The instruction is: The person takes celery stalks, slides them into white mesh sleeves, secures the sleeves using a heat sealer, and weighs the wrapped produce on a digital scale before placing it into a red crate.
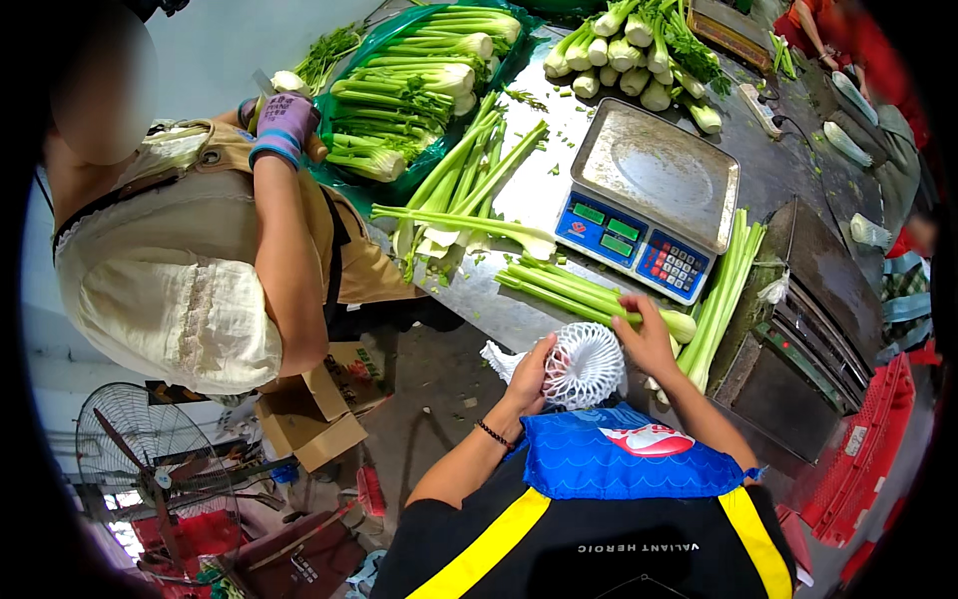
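My left hand (531,374) holds a white foam net sleeve (585,367) at its left side, close to my apron. The sleeve's near end bulges into a round mesh. To its right, my right hand (645,335) touches the root end of a celery bunch (580,290) lying on the metal table (468,303); whether the fingers grip it cannot be told. Just beyond stands a blue digital scale (632,239) with a bare metal pan. More long celery stalks (722,299) lie to the scale's right.
At left, a co-worker's gloved hand (284,123) holds a knife by a green bag of celery (412,90). Loose stalks (471,180) lie left of the scale. Trimmed celery (629,52) is piled behind it. A second, dark scale (804,322) stands at right, near a red crate (861,457).
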`<action>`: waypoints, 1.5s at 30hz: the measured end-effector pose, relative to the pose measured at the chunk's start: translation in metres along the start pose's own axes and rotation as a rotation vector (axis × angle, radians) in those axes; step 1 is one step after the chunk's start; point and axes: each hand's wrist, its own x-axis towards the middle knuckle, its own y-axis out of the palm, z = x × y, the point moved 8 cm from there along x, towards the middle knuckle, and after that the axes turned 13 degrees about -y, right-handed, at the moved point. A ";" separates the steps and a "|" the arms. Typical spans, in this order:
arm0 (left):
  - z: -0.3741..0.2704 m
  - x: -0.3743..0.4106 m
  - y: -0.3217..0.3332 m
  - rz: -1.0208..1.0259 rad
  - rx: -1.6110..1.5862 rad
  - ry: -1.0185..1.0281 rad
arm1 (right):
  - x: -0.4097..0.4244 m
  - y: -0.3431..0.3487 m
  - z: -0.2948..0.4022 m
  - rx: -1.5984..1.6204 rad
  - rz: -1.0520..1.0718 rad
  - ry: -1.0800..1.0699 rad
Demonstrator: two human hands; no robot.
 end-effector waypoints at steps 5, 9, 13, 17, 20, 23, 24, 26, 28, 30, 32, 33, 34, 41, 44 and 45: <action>0.005 -0.025 -0.034 -0.131 -0.055 0.028 | 0.103 0.075 0.030 -0.397 0.183 -0.477; 0.023 -0.026 -0.059 -0.084 -0.266 0.095 | 0.146 0.143 0.007 -0.860 0.261 -0.568; 0.032 -0.029 -0.077 -0.168 -0.427 0.110 | 0.163 0.174 -0.036 -0.924 0.507 -0.372; 0.030 -0.026 -0.088 -0.119 -0.403 0.153 | 0.167 0.151 -0.016 -0.618 0.381 -0.405; 0.004 -0.034 -0.064 -0.059 -0.255 0.285 | 0.163 0.106 0.018 -0.333 0.166 -0.348; -0.024 -0.034 -0.040 -0.182 -0.069 0.359 | 0.131 0.074 0.026 -0.263 0.157 -0.365; -0.031 -0.024 -0.036 -0.177 0.003 0.373 | 0.113 0.065 0.030 -0.304 0.126 -0.465; -0.048 -0.006 -0.030 -0.135 0.123 0.409 | 0.090 0.052 0.051 -0.293 0.102 -0.510; -0.066 0.008 -0.019 -0.103 0.157 0.448 | 0.065 0.049 0.053 -0.217 0.116 -0.430; -0.077 0.016 -0.010 -0.007 0.085 0.464 | 0.043 0.052 0.049 -0.152 0.123 -0.384; -0.083 0.022 -0.004 0.151 -0.086 0.432 | 0.025 0.055 0.045 -0.113 0.189 -0.307; -0.082 0.025 -0.006 0.147 -0.065 0.429 | 0.021 0.054 0.038 -0.024 0.208 -0.237; -0.080 0.028 -0.010 0.143 -0.045 0.427 | 0.017 0.054 0.031 0.066 0.227 -0.168; -0.078 0.017 -0.009 0.164 -0.076 0.434 | 0.009 0.061 0.006 0.733 0.419 0.456; -0.076 0.016 -0.014 0.124 -0.057 0.429 | 0.008 0.064 0.002 0.763 0.428 0.491; -0.079 0.012 -0.014 0.109 -0.042 0.454 | 0.010 0.066 0.003 0.740 0.449 0.472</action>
